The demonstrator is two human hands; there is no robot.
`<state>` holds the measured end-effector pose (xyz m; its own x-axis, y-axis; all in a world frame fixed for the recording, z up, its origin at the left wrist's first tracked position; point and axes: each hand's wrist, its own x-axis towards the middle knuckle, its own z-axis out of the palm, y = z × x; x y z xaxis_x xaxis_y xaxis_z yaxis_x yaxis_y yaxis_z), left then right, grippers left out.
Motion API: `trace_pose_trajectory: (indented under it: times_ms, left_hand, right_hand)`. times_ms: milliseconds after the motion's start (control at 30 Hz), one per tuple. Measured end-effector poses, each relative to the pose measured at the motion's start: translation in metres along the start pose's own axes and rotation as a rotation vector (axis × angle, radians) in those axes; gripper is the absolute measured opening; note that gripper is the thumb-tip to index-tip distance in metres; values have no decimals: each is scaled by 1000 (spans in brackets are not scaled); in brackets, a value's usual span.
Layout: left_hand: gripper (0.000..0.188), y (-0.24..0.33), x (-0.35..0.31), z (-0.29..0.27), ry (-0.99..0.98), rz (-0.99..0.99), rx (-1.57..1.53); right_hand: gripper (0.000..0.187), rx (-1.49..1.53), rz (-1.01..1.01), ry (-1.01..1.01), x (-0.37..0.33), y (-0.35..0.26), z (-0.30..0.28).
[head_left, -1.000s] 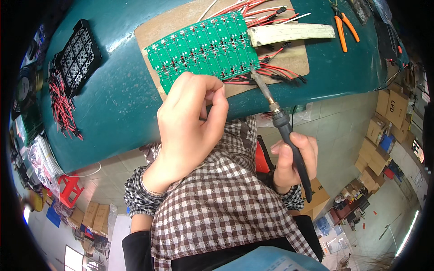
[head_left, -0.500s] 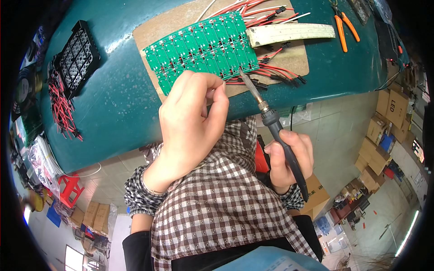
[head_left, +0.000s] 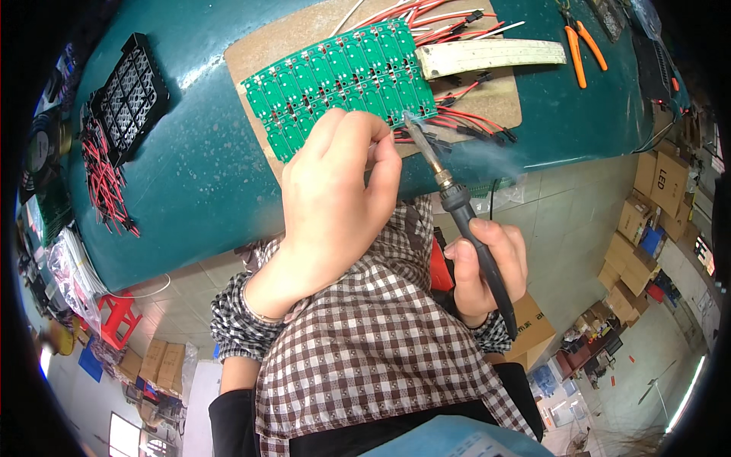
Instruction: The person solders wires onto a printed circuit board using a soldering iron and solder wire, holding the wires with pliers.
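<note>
Worktop (head_left: 202,179): dark green.
Brown board (head_left: 278,39): flat on the worktop.
Circuit-board panel (head_left: 343,76): green, on the brown board.
Left hand (head_left: 335,183): over the panel's near edge; thumb and index together, contents indiscernible.
Right hand (head_left: 491,263): clamped around the soldering iron (head_left: 458,201).
Soldering iron: tip at the panel's near edge, smoke (head_left: 487,154) alongside.

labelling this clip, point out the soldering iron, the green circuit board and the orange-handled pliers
Soldering iron (head_left: 455,199), head view: on its dark collar.
Green circuit board (head_left: 339,82), head view: near its middle.
Orange-handled pliers (head_left: 575,57), head view: on the left handle.
</note>
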<state>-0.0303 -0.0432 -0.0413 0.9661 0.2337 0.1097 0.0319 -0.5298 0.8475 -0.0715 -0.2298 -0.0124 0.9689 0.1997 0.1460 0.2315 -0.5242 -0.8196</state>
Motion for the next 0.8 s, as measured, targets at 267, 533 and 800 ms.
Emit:
trace_pose_trajectory:
  times_ms: [267,533,800]
  left_hand:
    - [10,7,-5,-4,-79,6,49]
    - [7,4,-9,-14,-24,-32,-140]
    - [11,-2,-1,-16,-33,-2,-63]
  right_hand:
    - [27,15,-15,50,-4,3,-4]
    - [31,-34,-119,34,0,7,-12]
    - [32,92,19,46,9,6,-17]
